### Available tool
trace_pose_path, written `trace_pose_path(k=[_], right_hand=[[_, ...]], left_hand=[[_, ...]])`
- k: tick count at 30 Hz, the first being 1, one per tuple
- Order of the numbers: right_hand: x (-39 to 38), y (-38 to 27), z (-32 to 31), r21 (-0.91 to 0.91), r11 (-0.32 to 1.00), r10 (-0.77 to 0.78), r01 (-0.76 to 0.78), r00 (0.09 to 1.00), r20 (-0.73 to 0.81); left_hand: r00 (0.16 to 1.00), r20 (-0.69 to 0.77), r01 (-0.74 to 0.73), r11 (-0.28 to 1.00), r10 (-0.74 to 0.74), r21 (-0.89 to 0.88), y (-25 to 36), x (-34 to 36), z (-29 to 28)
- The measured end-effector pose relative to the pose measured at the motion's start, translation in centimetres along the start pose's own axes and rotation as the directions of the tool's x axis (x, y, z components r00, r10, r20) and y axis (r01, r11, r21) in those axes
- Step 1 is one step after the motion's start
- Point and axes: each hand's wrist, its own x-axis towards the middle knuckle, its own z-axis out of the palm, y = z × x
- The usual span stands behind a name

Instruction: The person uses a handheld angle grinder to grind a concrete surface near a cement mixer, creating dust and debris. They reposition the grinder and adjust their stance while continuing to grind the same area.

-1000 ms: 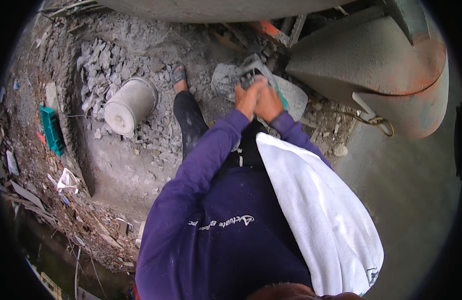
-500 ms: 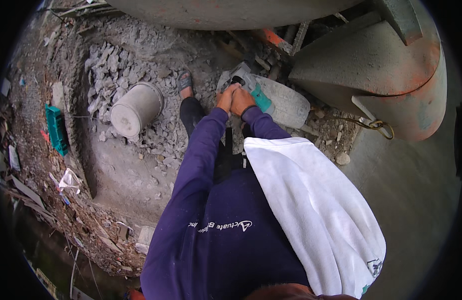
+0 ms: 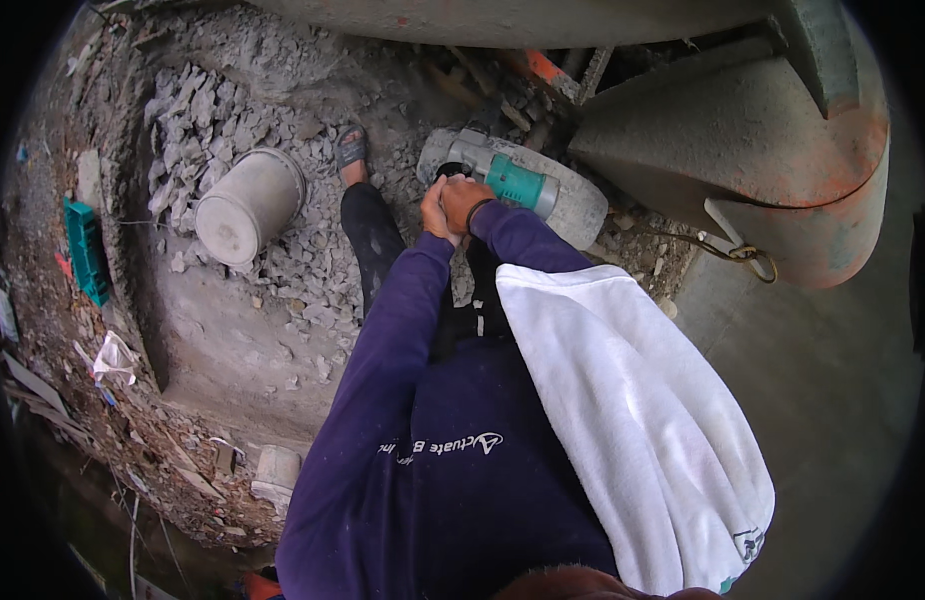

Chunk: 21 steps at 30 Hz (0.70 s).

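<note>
Gripping hands: left hand point(image 3: 438, 212) and right hand point(image 3: 465, 203), bare, set together right of the bucket point(image 3: 251, 205); fingers look clenched round a black handle point(image 3: 451, 170), fingertips hidden.
Power tool point(image 3: 516, 183): one, grey and teal, right of the bucket, seen over a pale block; working tip cannot be made out.
Pale block point(image 3: 581, 208): one, rounded, farther right of the bucket. Judged a skid hazard: a tool bearing on its curve could slip and wrench the wrists.
Sandalled foot point(image 3: 353, 147): one, toes exposed, just right of the bucket. Could be struck by a flying chip or a tool slipping leftward.
Broken stone point(image 3: 303, 275): loose, all about the bucket. Might shift underfoot and spoil the balance.
White cloth point(image 3: 633, 390): one, draped over the right shoulder, lower right of the bucket. Might slide down the sleeve and foul the grip if the wearer stoops.
</note>
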Motion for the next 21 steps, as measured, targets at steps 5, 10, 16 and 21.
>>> trace_pose_path(k=[5, 10, 16, 21], right_hand=[[-3.5, 2.9, -0.7, 0.145, 0.989, 0.057, -0.026, 0.976, -0.21], [-7.9, 3.2, -0.9, 0.064, 0.994, -0.058, 0.092, 0.912, -0.405], [-4.7, -1.1, 5.2, -0.154, 0.983, -0.129, 0.103, 0.977, -0.168], [1.9, -2.5, 7.0, -0.11, 0.987, -0.13, 0.114, 0.98, -0.151]], left_hand=[[0.999, 0.048, -0.004, 0.99, -0.003, 0.144, -1.2, -1.4, 4.5], [0.99, 0.13, -0.076, 0.987, 0.058, 0.139, -2.4, -5.2, 7.1], [0.999, -0.025, -0.039, 0.985, 0.036, -0.167, -3.1, -7.0, -0.3], [0.995, -0.052, -0.092, 0.981, 0.084, -0.169, -0.5, -2.6, -4.6]])
